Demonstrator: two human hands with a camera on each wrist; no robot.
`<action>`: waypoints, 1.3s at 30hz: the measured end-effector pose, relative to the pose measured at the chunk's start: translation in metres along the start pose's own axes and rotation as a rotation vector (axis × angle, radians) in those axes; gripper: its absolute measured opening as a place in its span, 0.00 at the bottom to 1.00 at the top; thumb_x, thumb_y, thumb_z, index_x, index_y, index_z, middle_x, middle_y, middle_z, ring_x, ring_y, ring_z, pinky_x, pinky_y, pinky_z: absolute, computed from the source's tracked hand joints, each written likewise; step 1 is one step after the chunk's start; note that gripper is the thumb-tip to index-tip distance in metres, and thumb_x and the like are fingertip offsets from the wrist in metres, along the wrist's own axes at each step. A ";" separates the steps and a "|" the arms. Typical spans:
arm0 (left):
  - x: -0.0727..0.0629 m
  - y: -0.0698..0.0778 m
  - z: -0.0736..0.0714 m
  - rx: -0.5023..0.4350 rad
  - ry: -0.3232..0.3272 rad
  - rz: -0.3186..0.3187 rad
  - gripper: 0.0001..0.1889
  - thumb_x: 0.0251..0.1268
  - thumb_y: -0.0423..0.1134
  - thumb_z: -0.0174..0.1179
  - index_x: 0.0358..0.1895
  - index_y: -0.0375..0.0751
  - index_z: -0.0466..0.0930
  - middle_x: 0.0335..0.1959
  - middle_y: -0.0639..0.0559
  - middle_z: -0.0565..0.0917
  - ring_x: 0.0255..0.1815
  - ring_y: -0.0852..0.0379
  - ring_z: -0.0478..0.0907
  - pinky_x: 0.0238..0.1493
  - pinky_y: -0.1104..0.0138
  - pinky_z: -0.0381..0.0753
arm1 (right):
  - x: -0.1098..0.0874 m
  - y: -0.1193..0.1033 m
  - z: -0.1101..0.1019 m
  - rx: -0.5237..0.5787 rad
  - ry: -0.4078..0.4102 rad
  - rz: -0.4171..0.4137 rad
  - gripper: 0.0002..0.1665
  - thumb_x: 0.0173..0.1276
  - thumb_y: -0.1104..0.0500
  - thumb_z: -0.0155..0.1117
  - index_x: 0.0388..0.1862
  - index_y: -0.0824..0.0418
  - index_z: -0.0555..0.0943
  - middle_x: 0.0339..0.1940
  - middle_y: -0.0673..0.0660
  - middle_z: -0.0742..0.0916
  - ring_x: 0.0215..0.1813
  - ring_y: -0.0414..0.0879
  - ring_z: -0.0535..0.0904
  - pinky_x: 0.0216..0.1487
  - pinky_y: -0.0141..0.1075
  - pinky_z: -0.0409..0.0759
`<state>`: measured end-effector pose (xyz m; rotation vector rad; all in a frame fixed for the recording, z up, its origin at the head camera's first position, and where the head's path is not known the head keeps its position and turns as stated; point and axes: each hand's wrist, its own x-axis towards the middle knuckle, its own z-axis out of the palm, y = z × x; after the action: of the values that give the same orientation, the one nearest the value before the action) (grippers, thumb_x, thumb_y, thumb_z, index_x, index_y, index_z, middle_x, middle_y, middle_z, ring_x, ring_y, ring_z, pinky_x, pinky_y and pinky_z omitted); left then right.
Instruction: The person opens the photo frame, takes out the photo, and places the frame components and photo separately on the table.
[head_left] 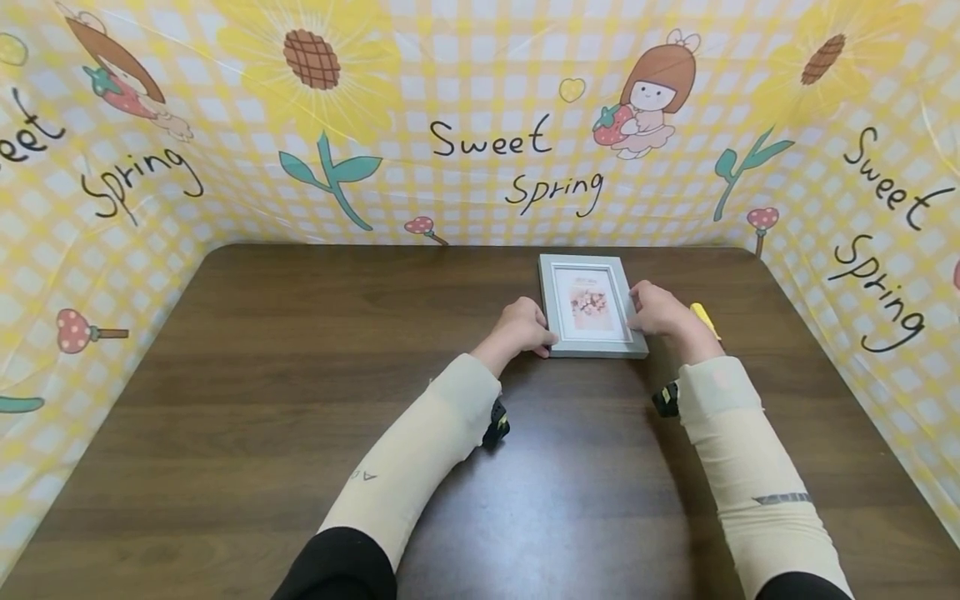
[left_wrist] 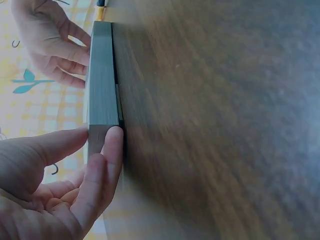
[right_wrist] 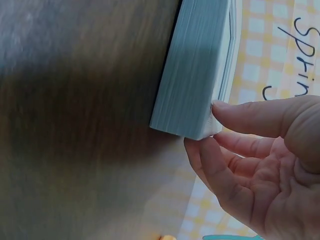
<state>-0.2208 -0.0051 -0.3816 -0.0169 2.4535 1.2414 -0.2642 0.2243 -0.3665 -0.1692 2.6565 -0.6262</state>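
Note:
A pale grey-blue picture frame (head_left: pixel 549 304) with a pink flower print lies face up at the back of the brown table. My left hand (head_left: pixel 523 326) pinches its near left corner: in the left wrist view the thumb (left_wrist: pixel 67 145) is at the front face and the fingertips reach the lower edge. On the opposite side my right hand (head_left: pixel 663 312) holds the right edge, thumb (right_wrist: pixel 250 117) on the front and curled fingers against the side. Seen edge-on, the frame (left_wrist: pixel 101 75) shows a thin dark gap beneath it.
A slim yellow item (head_left: pixel 703 318) lies just beyond my right wrist, partly hidden by it. Yellow checked cloth (head_left: pixel 480 200) with printed flowers and lettering walls the table (head_left: pixel 300 400) at the back and both sides. Each wrist carries a small black camera (head_left: pixel 497 425).

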 end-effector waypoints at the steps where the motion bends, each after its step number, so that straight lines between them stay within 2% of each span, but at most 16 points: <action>1: -0.001 -0.001 -0.001 0.002 -0.002 -0.003 0.07 0.63 0.33 0.67 0.36 0.32 0.82 0.33 0.42 0.88 0.31 0.51 0.89 0.44 0.68 0.84 | -0.001 -0.001 0.001 0.002 -0.002 0.003 0.33 0.68 0.70 0.58 0.68 0.79 0.59 0.56 0.75 0.74 0.54 0.62 0.71 0.60 0.54 0.72; 8: -0.006 -0.011 -0.008 -0.028 -0.015 -0.015 0.08 0.62 0.33 0.68 0.39 0.32 0.81 0.40 0.41 0.85 0.29 0.53 0.89 0.56 0.62 0.81 | -0.004 -0.011 0.008 -0.007 -0.009 -0.006 0.32 0.70 0.68 0.58 0.68 0.78 0.59 0.53 0.72 0.74 0.52 0.60 0.71 0.55 0.51 0.73; 12: -0.011 -0.019 -0.014 -0.051 -0.024 -0.025 0.09 0.61 0.33 0.69 0.40 0.31 0.80 0.43 0.40 0.84 0.27 0.55 0.88 0.58 0.61 0.80 | -0.006 -0.018 0.013 -0.006 -0.019 -0.021 0.33 0.70 0.67 0.59 0.68 0.78 0.58 0.51 0.71 0.75 0.51 0.60 0.71 0.54 0.50 0.73; 20: -0.025 -0.035 -0.028 -0.075 -0.035 -0.062 0.13 0.61 0.33 0.69 0.44 0.31 0.78 0.43 0.41 0.81 0.27 0.56 0.88 0.56 0.60 0.81 | -0.010 -0.034 0.023 -0.027 -0.032 -0.081 0.32 0.70 0.66 0.60 0.67 0.78 0.59 0.49 0.71 0.76 0.50 0.59 0.73 0.52 0.48 0.74; 24: -0.033 -0.042 -0.034 -0.060 -0.028 -0.088 0.13 0.61 0.34 0.69 0.45 0.32 0.78 0.39 0.43 0.83 0.26 0.56 0.87 0.56 0.59 0.79 | -0.013 -0.040 0.029 -0.036 -0.035 -0.118 0.32 0.70 0.66 0.61 0.65 0.78 0.60 0.48 0.71 0.77 0.49 0.58 0.73 0.50 0.47 0.74; 30: -0.046 -0.051 -0.041 -0.054 -0.019 -0.084 0.13 0.62 0.34 0.68 0.45 0.32 0.78 0.32 0.43 0.87 0.26 0.56 0.87 0.56 0.58 0.78 | -0.015 -0.049 0.037 -0.029 -0.036 -0.151 0.32 0.68 0.66 0.62 0.64 0.78 0.60 0.47 0.71 0.78 0.48 0.58 0.74 0.50 0.47 0.75; 34: -0.054 -0.057 -0.044 -0.052 -0.012 -0.083 0.12 0.63 0.34 0.68 0.45 0.33 0.77 0.29 0.44 0.88 0.25 0.57 0.86 0.52 0.59 0.79 | -0.016 -0.056 0.042 -0.036 -0.043 -0.159 0.31 0.69 0.66 0.62 0.63 0.77 0.61 0.45 0.69 0.78 0.46 0.57 0.74 0.49 0.45 0.74; 39: -0.063 -0.063 -0.048 -0.062 -0.002 -0.089 0.13 0.63 0.34 0.67 0.46 0.33 0.77 0.28 0.44 0.87 0.26 0.56 0.86 0.43 0.64 0.80 | -0.018 -0.062 0.047 -0.054 -0.049 -0.173 0.30 0.69 0.65 0.63 0.62 0.77 0.61 0.41 0.66 0.78 0.45 0.56 0.75 0.49 0.45 0.74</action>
<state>-0.1670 -0.0905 -0.3829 -0.1402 2.3838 1.2774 -0.2267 0.1536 -0.3702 -0.4279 2.6313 -0.5959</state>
